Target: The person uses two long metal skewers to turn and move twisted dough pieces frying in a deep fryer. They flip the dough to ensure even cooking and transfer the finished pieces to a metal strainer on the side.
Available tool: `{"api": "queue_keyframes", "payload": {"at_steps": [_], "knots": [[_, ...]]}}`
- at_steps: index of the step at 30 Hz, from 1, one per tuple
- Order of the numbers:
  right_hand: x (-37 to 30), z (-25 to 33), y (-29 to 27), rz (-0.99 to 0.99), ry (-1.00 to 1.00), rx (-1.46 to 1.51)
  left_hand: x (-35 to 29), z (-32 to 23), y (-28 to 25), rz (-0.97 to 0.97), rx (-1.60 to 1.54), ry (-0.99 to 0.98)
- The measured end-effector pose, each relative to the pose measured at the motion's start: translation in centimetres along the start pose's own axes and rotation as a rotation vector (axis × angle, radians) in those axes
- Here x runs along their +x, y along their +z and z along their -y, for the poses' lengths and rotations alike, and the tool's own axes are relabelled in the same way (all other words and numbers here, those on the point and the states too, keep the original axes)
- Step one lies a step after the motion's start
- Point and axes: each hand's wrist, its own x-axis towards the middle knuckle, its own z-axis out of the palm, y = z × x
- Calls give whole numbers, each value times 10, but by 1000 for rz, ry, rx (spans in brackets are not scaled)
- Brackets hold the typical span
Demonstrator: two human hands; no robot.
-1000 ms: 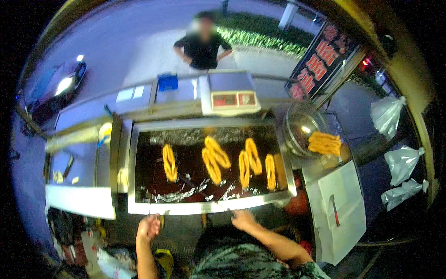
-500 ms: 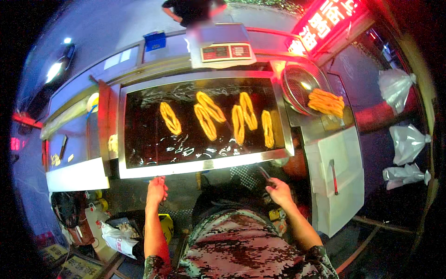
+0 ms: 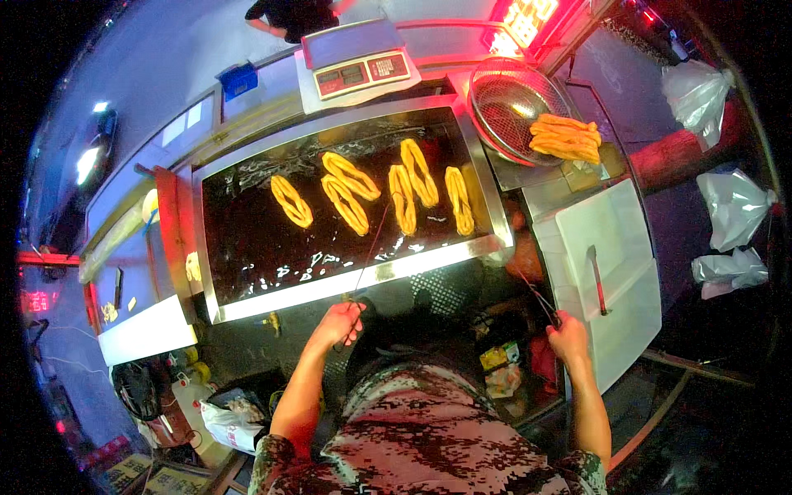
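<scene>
the left hand (image 3: 340, 324) grips a thin, dark rod (image 3: 373, 247) pointing toward one o'clock, where golden, elongated dough loops (image 3: 402, 200) lie in a steel-rimmed rectangular vat (image 3: 429, 261); the right hand (image 3: 569, 337) clasps a slender dark implement (image 3: 541, 301). both hands have shifted toward three o'clock relative to the vat.

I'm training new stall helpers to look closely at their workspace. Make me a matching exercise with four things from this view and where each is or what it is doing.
Things:
1. Yellow dough loops
2. Blue box
3. Red-handled tool
4. Left hand

Places or states:
A. Lying on the white surface
B. Gripping a thin rod
C. In the dark liquid
D. Beyond the fryer, left of the scale

Pairs: 1-C, 2-D, 3-A, 4-B
</scene>
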Motion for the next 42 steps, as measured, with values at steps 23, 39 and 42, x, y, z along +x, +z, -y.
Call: {"api": "queue_keyframes", "payload": {"at_steps": [23, 39, 42], "knots": [[28, 17, 87, 42, -116, 383, 25, -21, 76, -40, 126, 86], [41, 11, 106, 21, -57, 422, 70, -62, 68, 153, -302, 89], [42, 23, 102, 29, -58, 437, 55, -61, 58, 175, -409, 80]]}}
